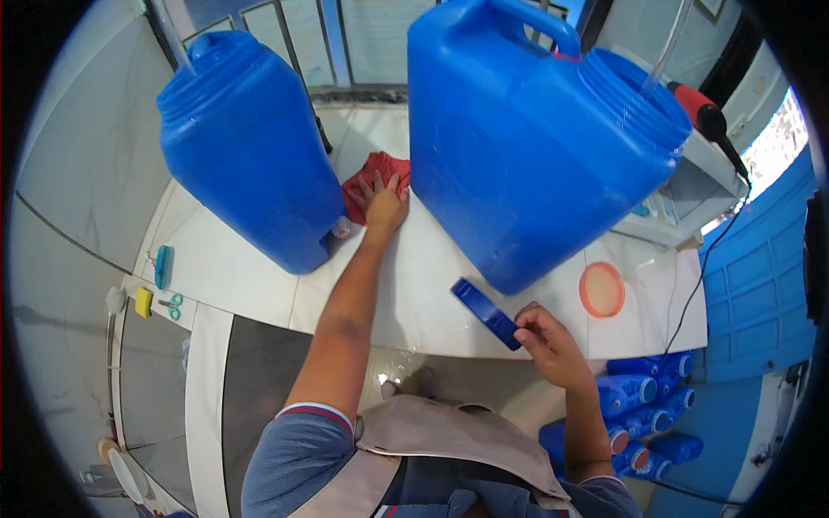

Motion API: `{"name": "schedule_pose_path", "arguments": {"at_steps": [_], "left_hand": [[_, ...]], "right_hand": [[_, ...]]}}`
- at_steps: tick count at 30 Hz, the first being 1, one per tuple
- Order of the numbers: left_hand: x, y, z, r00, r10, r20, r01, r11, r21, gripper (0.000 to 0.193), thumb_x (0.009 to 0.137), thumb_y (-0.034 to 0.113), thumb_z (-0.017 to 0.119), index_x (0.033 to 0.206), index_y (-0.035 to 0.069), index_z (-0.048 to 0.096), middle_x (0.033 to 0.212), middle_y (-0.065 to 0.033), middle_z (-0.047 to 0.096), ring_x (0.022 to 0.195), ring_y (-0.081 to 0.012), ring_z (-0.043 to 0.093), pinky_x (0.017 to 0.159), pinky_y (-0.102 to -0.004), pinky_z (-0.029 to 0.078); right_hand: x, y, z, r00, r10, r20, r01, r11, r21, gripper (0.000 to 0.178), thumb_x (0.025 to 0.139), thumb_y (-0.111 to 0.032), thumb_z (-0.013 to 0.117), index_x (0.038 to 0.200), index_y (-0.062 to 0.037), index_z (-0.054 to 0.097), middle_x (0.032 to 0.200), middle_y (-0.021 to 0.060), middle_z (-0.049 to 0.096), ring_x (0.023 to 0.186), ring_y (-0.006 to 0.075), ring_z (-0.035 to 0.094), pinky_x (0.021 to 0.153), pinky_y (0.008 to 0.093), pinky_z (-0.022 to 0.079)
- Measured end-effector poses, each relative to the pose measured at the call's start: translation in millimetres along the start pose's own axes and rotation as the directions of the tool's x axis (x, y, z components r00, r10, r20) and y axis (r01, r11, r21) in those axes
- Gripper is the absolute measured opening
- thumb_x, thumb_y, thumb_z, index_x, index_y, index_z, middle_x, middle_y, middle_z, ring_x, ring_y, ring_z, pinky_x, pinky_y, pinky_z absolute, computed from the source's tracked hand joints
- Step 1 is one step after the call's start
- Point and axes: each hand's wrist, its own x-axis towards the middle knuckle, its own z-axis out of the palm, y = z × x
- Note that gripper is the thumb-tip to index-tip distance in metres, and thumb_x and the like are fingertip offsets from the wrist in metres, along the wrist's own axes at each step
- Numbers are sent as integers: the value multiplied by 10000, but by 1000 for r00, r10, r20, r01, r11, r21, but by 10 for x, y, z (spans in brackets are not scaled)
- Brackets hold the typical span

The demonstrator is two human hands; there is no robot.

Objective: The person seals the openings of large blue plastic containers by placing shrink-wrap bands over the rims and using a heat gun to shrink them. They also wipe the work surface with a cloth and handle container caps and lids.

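Two big blue plastic jerrycans stand on the white tiled counter, a left jerrycan (250, 151) and a larger right jerrycan (518, 147). Both mouths are uncapped, with a clear tube going into each. Between them a crumpled red cloth (358, 186) lies on the counter. My left hand (384, 207) rests on this cloth, fingers spread and flat. In front of the right jerrycan, my right hand (553, 345) pinches one end of a blue screw cap (484, 312), tilted on its edge near the counter's front. Whether the cap touches the counter I cannot tell.
An orange round lid (602, 289) lies right of the right jerrycan. Teal scissors (175, 306), a yellow sponge (143, 301) and a teal cutter (162, 268) sit at the left edge. A red-and-black heat gun (704, 112) trails its cord. Several small blue jugs (626, 393) stand below.
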Motion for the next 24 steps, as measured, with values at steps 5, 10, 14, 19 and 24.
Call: {"name": "schedule_pose_path", "arguments": {"at_steps": [5,10,14,19,24], "left_hand": [[-688,-84,-315,936,345,77,-337,937,-96,290,867,259,511,1098,91,560,1242,-171,492,1236,-400,361,1032,-596,210],[-1546,-61,-745,782,604,155,-503,758,-416,213,831,157,551,1027,78,579,1181,-181,521,1223,-385,387,1051,-521,234],[-2002,-139,-1087,639,747,185,-456,561,-690,133,871,119,524,959,40,585,1083,-145,567,1133,-338,467,1012,-455,306],[-2124,-159,-1380,727,664,174,-184,433,-883,183,897,157,516,999,29,597,1054,-116,595,1013,-291,527,928,-378,373],[-1733,289,-1610,706,703,86,-300,407,-863,314,895,329,518,1031,66,623,1166,-146,566,1113,-358,468,963,-426,350]], "right_hand": [[-393,220,27,991,73,-115,-55,987,149,68,918,-77,518,944,-31,476,849,-7,441,766,70,419,698,203,368],[-370,164,267,990,93,-108,-73,982,175,69,934,-107,505,928,-45,475,840,-23,434,775,55,410,699,199,357],[-356,46,546,968,4,-250,40,984,175,76,925,-103,523,951,-41,488,847,-38,446,763,42,400,673,180,332],[-669,-120,800,934,68,-352,5,979,203,83,912,-117,547,955,-57,510,815,-63,439,740,19,377,664,168,304],[-981,-114,771,868,27,-496,57,986,154,105,905,-135,561,969,-62,521,824,-58,472,722,24,404,647,172,320]]}}
